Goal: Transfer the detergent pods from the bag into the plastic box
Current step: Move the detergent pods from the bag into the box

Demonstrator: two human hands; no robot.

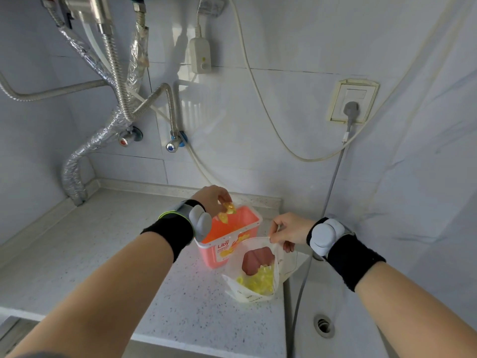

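Note:
An open pink plastic box [247,222] with a white rim and a label stands on the speckled counter [116,254]. My left hand [210,200] hovers over its opening and pinches yellow-orange detergent pods [228,209]; one more pod hangs just below them inside the box mouth. To the right, a translucent white bag [254,275] sits at the counter's edge with several yellow pods [259,280] visible inside. My right hand [289,229] pinches the bag's top rim and holds it open.
A white sink [335,306] with a drain hole lies right of the counter, and a grey hose runs down into it. Metal hoses, foil-wrapped pipes and two valves hang on the tiled wall behind. A plug sits in a wall socket [351,102].

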